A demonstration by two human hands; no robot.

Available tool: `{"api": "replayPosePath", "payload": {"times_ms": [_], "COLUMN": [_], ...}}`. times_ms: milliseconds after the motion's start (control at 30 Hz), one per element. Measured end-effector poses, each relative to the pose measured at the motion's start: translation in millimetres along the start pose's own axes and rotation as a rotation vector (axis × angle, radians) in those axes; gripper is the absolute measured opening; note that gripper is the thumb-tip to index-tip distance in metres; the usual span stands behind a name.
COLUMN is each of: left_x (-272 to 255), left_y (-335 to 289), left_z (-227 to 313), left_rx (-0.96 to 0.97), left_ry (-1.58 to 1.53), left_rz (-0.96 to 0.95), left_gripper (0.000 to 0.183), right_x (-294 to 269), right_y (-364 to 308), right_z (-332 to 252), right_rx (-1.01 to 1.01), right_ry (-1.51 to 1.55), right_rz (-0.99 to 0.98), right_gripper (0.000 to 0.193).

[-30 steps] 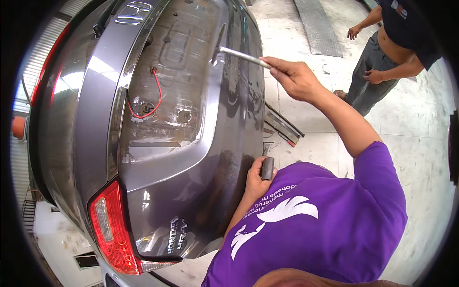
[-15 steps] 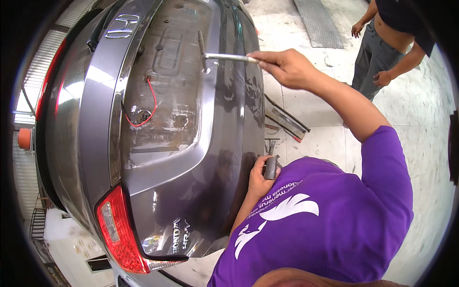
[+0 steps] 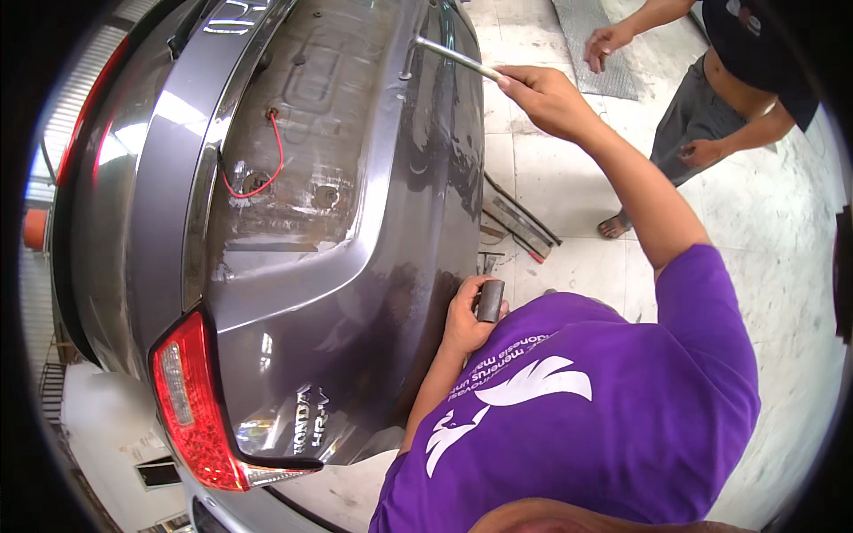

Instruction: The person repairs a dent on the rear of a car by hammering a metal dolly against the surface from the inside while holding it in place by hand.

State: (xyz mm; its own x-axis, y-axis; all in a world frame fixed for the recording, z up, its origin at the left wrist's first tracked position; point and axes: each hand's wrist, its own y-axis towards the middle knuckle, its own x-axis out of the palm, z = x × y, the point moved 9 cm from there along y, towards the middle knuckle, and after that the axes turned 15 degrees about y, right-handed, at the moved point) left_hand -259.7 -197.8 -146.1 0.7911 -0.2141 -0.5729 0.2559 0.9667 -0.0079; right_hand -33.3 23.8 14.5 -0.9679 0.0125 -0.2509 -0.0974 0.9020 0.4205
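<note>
A slim-headed body hammer (image 3: 458,59) is gripped near its handle end by my right hand (image 3: 544,99), with the arm stretched out. Its head is over the far part of the grey car tailgate (image 3: 355,346), beside the recessed plate area; I cannot tell whether it touches the metal. My left hand (image 3: 466,320) is closed around a dark metal dolly block (image 3: 490,301) near the tailgate's lower edge, close to my purple shirt. Patches of the panel near the hammer look scuffed and dull.
A red wire (image 3: 281,151) hangs out of the recess. At the near left is a red tail light (image 3: 191,404). Metal bars (image 3: 520,222) lie on the tiled floor. Another person (image 3: 720,107) stands at the far right beside a textured metal sheet (image 3: 591,44).
My right hand and the hammer have moved farther away, and the hammer head has shifted off the recess edge. My left hand still holds the dolly block. The other person has raised a hand.
</note>
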Motion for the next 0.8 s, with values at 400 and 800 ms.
{"api": "replayPosePath", "payload": {"times_ms": [400, 800], "left_x": [1, 8], "left_y": [-1, 1], "left_z": [5, 2], "left_rx": [0.054, 0.036], "left_ry": [0.052, 0.045], "left_rz": [0.007, -0.017], "left_gripper": [0.044, 0.044], "right_x": [25, -10], "right_y": [-42, -15], "right_z": [-41, 7], "right_rx": [-0.168, -0.027], "right_ry": [0.034, 0.209], "right_rz": [-0.211, -0.012], "right_gripper": [0.031, 0.029]}}
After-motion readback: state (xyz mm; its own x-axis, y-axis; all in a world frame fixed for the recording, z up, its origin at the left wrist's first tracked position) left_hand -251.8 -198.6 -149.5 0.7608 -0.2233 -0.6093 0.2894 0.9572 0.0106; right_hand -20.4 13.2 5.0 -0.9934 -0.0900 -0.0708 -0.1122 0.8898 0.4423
